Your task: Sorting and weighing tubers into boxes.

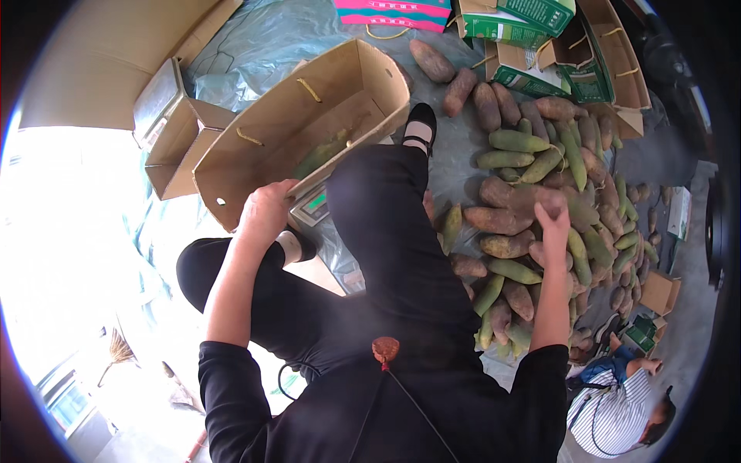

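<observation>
My left hand [265, 212] grips the near wall of a long open cardboard box [301, 100], its fingers wrapped over the edge. In the box lie a few green radishes [320, 157]. A weighing scale [311, 207] with a green lit display shows beneath the box's near side. My right hand [551, 220] reaches over a large heap of reddish-brown roots [496, 221] and green radishes [517, 141]. Its thumb and fingers are blurred against a reddish root, and whether they grip it is unclear.
Green printed boxes [532, 35] and a pink box [394, 13] stand beyond the heap. Another opened cardboard box [181, 143] is at the left. Plastic sheeting [255, 46] covers the floor. A person in a striped shirt [614, 413] is at the lower right.
</observation>
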A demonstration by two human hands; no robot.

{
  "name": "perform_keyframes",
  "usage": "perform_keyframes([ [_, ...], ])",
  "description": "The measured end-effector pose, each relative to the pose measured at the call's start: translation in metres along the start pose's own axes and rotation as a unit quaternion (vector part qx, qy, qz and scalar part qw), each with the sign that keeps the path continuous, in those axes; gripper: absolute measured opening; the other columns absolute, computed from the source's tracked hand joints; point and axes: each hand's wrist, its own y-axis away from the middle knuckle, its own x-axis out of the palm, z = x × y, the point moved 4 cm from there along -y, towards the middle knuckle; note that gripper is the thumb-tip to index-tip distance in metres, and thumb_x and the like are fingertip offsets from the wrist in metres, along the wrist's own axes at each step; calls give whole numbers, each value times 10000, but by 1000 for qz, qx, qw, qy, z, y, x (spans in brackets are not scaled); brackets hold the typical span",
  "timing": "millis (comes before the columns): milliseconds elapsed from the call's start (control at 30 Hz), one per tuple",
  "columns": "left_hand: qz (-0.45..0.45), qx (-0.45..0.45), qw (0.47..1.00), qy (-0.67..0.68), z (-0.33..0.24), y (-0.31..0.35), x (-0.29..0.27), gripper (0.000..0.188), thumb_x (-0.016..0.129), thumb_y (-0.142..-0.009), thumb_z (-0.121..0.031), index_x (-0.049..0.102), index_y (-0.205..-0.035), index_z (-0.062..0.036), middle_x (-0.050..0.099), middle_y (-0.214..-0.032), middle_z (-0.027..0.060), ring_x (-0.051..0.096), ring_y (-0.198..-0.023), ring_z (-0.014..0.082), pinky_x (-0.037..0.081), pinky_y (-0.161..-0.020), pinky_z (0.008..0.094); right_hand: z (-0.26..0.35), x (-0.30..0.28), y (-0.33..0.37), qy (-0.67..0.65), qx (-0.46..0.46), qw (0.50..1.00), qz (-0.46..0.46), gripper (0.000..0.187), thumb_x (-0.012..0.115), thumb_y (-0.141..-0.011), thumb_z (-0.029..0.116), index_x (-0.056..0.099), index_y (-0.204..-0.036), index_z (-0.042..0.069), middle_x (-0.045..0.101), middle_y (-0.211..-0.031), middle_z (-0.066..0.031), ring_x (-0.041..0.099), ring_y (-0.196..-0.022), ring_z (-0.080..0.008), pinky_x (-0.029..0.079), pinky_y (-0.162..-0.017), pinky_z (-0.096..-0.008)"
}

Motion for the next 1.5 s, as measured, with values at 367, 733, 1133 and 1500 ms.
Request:
perform_keyframes([
  [367,8,23,999,-42,5,-5,0,412,491,-751,59,639,-1094,-115,655,-905,206,627,-888,376,497,-790,451,282,207,4,-90,-349,877,318,266,715,-751,33,591,-985,59,622,-877,-11,613,-760,-109,519,-704,-270],
  [733,9,85,994,-68,-18,-13,-2,395,435,-767,65,623,-1100,-33,624,-940,266,584,-939,430,462,-814,482,182,442,6,636,-390,566,353,380,690,-751,315,671,-1078,122,637,-1134,-98,565,-1060,-376,439,-786,-618],
  [1133,30,48,998,-4,-6,-19,6,246,522,-791,40,616,-1017,8,633,-845,243,616,-847,418,470,-753,436,216,245,7,-20,-396,904,160,251,697,-780,193,655,-1015,115,671,-898,-83,655,-810,-252,506,-672,-364],
  [1500,24,31,999,12,12,-17,10,329,539,-806,-2,619,-1126,-11,662,-949,219,643,-920,365,474,-823,399,-71,-54,8,507,-45,841,-186,407,671,-737,144,588,-1135,152,575,-1131,-80,530,-1070,-296,473,-833,-435],
])
